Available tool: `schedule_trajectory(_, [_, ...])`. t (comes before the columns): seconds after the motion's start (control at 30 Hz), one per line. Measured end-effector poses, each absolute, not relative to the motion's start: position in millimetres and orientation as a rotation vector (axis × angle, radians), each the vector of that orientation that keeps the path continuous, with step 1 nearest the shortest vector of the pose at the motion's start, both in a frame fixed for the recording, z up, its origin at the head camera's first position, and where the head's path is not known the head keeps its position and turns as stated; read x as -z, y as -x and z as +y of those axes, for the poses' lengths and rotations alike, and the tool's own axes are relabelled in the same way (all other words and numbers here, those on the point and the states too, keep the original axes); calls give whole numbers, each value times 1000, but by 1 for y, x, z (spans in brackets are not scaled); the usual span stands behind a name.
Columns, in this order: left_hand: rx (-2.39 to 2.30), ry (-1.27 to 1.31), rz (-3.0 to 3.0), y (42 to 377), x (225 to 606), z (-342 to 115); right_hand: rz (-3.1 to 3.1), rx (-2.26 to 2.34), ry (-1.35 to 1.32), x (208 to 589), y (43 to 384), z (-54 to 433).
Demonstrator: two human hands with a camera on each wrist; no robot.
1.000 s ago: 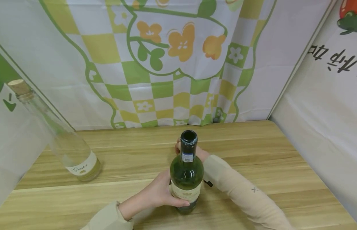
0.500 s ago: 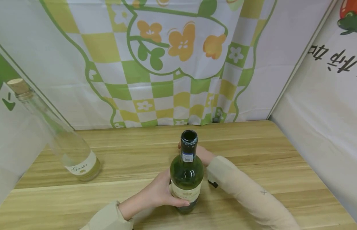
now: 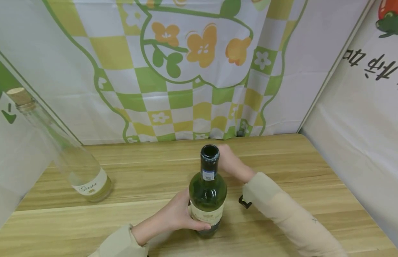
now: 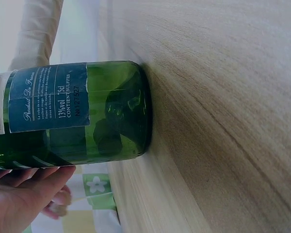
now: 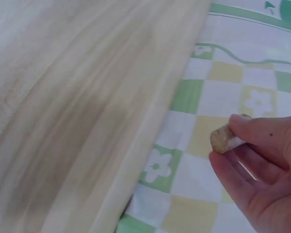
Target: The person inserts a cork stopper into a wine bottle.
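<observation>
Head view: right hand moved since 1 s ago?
Yes. The right hand shifted rightward and closer to the back edge of the wooden table, no longer showing left of the green wine bottle's neck.

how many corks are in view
2. One cork is pinched in the right grip; a second cork plugs the clear bottle at the left of the head view. Others may be hidden.

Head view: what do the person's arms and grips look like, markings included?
The left sleeve and right sleeve are beige, with loose cuffs. The right one bears a small dark mark, and a black piece shows below its cuff. The left grip and right grip wear no gloves.
</observation>
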State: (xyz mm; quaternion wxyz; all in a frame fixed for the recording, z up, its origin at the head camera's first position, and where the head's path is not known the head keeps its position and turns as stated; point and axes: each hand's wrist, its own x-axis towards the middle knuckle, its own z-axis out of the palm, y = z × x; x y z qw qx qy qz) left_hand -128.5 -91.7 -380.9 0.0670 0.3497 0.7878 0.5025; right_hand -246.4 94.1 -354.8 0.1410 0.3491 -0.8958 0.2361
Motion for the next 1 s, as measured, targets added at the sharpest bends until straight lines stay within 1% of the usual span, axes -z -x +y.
schedule_trajectory(0.2, [-1527, -1062, 2353, 129, 381, -92, -2573, -918, -824, 337, 241, 97])
schedule_trajectory(0.5, [-1535, -1074, 2339, 130, 382, -91, -2486, -1048, -729, 318, 228, 108])
schedule_trajectory(0.73, [-1527, -1083, 2353, 129, 381, -91, -2373, -1174, -704, 295, 214, 113])
schedule_trajectory(1.0, [-1519, -1077, 2345, 129, 381, -91, -2259, -1331, -739, 267, 194, 115])
